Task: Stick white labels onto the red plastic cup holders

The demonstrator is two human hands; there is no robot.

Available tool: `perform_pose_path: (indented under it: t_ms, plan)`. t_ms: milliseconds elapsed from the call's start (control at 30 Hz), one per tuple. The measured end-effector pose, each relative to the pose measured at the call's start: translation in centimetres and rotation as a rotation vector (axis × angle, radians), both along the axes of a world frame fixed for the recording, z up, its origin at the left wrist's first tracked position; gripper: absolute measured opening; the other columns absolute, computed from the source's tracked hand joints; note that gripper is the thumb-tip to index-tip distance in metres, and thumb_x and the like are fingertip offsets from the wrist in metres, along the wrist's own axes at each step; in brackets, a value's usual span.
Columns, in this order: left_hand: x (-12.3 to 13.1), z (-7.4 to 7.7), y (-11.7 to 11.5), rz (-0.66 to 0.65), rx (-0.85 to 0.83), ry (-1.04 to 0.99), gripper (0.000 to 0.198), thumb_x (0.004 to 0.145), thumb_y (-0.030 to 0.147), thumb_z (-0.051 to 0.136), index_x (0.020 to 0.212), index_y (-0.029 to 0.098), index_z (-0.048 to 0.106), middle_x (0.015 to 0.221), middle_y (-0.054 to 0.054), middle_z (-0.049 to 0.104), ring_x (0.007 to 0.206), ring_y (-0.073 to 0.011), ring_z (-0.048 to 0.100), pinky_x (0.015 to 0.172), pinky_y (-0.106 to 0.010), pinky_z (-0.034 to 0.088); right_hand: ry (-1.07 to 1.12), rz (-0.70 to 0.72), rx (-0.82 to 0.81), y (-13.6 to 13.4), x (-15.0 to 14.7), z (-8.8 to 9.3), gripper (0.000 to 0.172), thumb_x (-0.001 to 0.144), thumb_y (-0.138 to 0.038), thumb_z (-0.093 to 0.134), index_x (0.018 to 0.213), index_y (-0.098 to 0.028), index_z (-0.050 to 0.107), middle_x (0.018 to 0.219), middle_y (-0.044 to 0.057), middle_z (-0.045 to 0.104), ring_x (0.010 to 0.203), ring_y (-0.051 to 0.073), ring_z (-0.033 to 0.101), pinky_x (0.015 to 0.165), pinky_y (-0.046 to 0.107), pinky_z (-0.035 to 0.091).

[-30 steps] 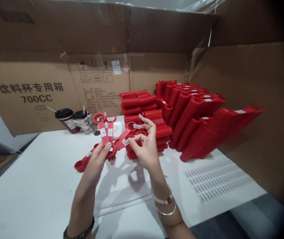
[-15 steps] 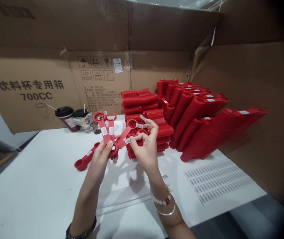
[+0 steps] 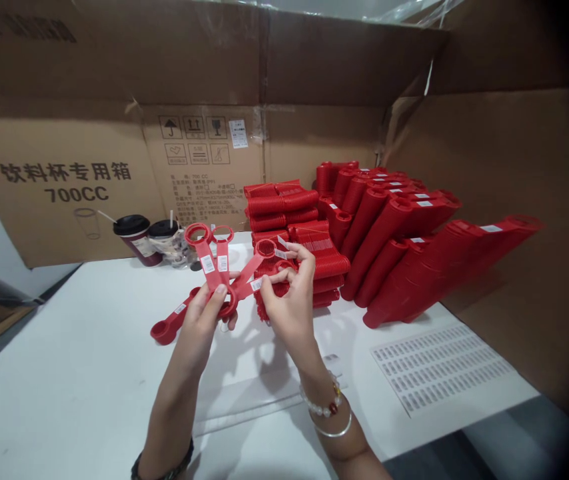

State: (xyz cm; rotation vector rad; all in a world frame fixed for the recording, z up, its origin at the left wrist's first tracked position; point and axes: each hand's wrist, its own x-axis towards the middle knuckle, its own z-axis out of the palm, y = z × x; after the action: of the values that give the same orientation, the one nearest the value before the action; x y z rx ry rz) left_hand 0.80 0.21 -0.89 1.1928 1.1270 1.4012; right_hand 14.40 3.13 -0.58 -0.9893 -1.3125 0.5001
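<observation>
The person's left hand (image 3: 197,328) is gripping a fan of red plastic ring-ended strips (image 3: 203,250) above the middle of the white table (image 3: 74,393), with its fingers curled behind the point where the strips cross and its thumb pressing down just beside a central red ring (image 3: 227,308). Two strips are standing up toward the back of the table, one is reaching down to the left with its ring end hanging just above the tabletop, and another is angling up to the right. The right hand (image 3: 289,303) is pinching that rising strip between thumb and forefinger, close to a small white barcode label (image 3: 256,285), while its other fingers are curling up beside a stack of nested red plastic pieces (image 3: 284,207). That stack is standing just behind the hands, and longer rows of similar red pieces (image 3: 394,227) are leaning toward the right side of the table. A sheet of printed barcode labels (image 3: 439,367) is lying near the right front edge, and a clear plastic sheet (image 3: 249,400) is lying under the forearms. Two dark-lidded drink cups (image 3: 135,240) are standing near the back edge, left of the hands, in front of a flattened cardboard box wall (image 3: 64,153) printed "700CC".
</observation>
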Motion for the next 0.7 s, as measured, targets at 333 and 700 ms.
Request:
perform_pose_path:
  t_ms: [333, 700]
  plan:
    - [-0.4, 0.0, -0.2, 0.093, 0.087, -0.100, 0.035, 0.087, 0.042, 0.059, 0.111, 0.017, 0.063, 0.068, 0.003, 0.047, 0.056, -0.0090, 0.042, 0.048, -0.021, 0.036, -0.356, -0.182, 0.114, 0.3, 0.1, 0.4, 0.063, 0.083, -0.015, 0.062, 0.138, -0.034, 0.038, 0.148, 0.006, 0.035, 0.143, 0.034, 0.016, 0.108, 0.066, 0.026]
    - [-1.5, 0.1, 0.8, 0.135, 0.118, -0.103, 0.036, 0.087, 0.044, 0.058, 0.112, 0.018, 0.061, 0.069, 0.003, 0.048, 0.052, -0.0078, 0.042, 0.048, -0.021, 0.037, 0.139, 0.000, 0.224, 1.4, 0.4, -0.2, 0.061, 0.088, -0.012, 0.056, 0.139, -0.029, 0.028, 0.132, 0.009, 0.047, 0.099, 0.017, 0.066, 0.095, 0.036, 0.054]
